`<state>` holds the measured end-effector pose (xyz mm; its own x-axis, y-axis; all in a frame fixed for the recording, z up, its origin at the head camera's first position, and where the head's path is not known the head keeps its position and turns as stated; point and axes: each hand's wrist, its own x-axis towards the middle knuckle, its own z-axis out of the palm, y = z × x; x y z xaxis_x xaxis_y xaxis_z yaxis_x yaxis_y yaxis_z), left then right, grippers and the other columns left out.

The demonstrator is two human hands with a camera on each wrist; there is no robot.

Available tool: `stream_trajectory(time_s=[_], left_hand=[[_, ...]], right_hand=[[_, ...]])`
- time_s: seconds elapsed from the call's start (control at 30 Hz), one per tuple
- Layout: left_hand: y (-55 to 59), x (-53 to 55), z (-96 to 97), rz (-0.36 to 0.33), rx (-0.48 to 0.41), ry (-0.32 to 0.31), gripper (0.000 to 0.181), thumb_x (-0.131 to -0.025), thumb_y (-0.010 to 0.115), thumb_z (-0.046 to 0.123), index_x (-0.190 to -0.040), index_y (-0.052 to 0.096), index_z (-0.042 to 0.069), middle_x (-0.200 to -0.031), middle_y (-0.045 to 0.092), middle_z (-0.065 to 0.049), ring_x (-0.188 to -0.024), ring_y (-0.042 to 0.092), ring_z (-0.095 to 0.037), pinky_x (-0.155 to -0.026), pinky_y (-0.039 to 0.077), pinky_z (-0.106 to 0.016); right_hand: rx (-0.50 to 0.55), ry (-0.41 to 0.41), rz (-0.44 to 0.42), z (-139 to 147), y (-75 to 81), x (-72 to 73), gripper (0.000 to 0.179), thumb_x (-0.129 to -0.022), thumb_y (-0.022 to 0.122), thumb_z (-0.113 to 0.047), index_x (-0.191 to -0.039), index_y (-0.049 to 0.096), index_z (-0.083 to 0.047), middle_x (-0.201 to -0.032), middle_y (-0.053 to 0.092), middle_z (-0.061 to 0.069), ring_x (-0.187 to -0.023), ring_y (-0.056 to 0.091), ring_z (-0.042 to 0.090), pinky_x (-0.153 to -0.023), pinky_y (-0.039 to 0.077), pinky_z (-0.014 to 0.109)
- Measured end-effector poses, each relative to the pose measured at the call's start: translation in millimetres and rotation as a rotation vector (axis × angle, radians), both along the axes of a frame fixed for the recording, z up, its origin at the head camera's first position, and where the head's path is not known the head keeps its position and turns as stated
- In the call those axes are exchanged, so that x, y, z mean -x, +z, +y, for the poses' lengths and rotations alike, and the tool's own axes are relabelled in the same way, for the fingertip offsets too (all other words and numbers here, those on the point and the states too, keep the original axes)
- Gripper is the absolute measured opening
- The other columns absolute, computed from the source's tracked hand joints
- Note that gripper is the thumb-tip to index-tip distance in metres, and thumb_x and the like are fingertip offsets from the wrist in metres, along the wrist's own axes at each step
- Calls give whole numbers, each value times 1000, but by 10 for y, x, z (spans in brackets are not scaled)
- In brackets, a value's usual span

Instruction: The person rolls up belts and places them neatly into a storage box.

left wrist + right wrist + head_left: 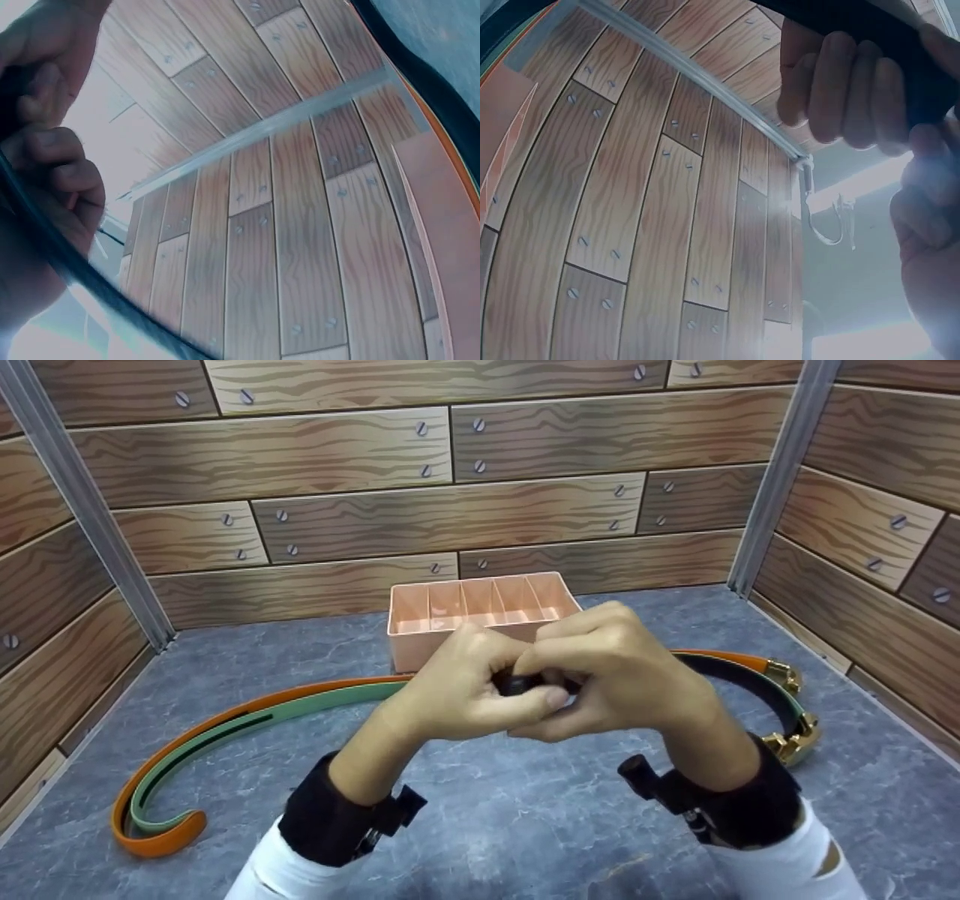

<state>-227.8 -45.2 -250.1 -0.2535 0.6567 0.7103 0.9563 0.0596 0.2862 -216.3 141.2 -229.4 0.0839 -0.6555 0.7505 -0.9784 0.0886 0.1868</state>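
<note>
Both hands meet in front of the box in the head view. My left hand (469, 682) grips a short black piece (517, 684), thumb laid along its near side. My right hand (611, 671) holds the same piece with curled fingers, and its middle is mostly hidden. In the right wrist view it is a thick black strap (855, 26) with fingers (832, 90) curled round it. An orange belt (292, 690) and a green belt (330, 703) lie on the table behind the hands, partly covered by them, their left ends curled over.
A pink box (424, 651) with several compartments stands at the back middle. Gold buckles (791, 746) end the belts at the right. Wood-pattern walls (360, 450) with metal corner posts (772, 472) enclose the grey marbled table (480, 825).
</note>
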Motion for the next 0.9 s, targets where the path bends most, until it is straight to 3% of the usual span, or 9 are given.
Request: stream_trajectory(time_s=[0.1, 0.23, 0.33, 0.47, 0.57, 0.7, 0.83, 0.9], left_hand=[[2, 1, 13, 25, -44, -37, 53, -98, 54, 52, -73, 65, 6, -62, 59, 0, -53, 48, -3, -47, 39, -18], [14, -22, -2, -87, -64, -57, 45, -98, 57, 41, -70, 65, 7, -58, 56, 1, -50, 45, -2, -44, 36, -19], [28, -46, -16, -146, -44, 21, 33, -90, 64, 23, -59, 60, 11, -50, 49, 6, -45, 38, 1, -40, 31, -19], [43, -55, -23, -179, 40, 162, 38, -84, 65, 21, -51, 48, 15, -46, 39, 11, -42, 33, 3, -40, 26, -18], [54, -52, -32, -212, 81, 192, 36, -82, 66, 21, -51, 49, 17, -46, 41, 12, -42, 34, 3, -40, 27, -19], [56, -47, -50, -238, 55, 109, 30, -86, 68, 23, -58, 60, 15, -50, 48, 10, -45, 38, 2, -42, 31, -20], [56, -42, -47, -203, 5, -22, 23, -93, 64, 21, -75, 69, 8, -61, 58, 4, -53, 46, -1, -49, 40, -21], [60, -52, -42, -172, -11, -44, 22, -95, 60, 19, -80, 69, 6, -66, 61, 2, -57, 49, -1, -52, 43, -22]], right_hand=[[60, 86, -94, 27, 10, 34, 23, -73, 87, -26, -82, 72, -10, -58, 54, -6, -46, 39, 2, -43, 33, 11], [74, 115, -144, 18, 11, 38, 25, -73, 89, -25, -83, 73, -8, -61, 57, -4, -48, 41, 3, -45, 33, 13], [28, 25, -73, -6, 3, 10, 27, -73, 89, -26, -86, 71, -10, -64, 58, -4, -52, 44, 5, -48, 39, 17], [-44, -160, 85, -38, -16, -46, 31, -74, 87, -35, -80, 65, -13, -64, 54, -4, -54, 44, 7, -49, 40, 21], [-52, -215, 184, -58, -24, -68, 35, -76, 85, -37, -75, 60, -13, -62, 49, -4, -52, 40, 8, -45, 35, 21], [30, -135, 214, -65, -19, -48, 30, -79, 83, -33, -75, 62, -12, -60, 47, -5, -49, 37, 7, -43, 33, 20], [154, -20, 147, -56, -18, 3, 28, -79, 83, -34, -79, 69, -10, -59, 54, -4, -47, 41, 5, -43, 37, 19], [185, 15, 105, -60, -23, 25, 28, -78, 84, -34, -79, 71, -9, -59, 56, -4, -47, 43, 5, -44, 39, 19]])
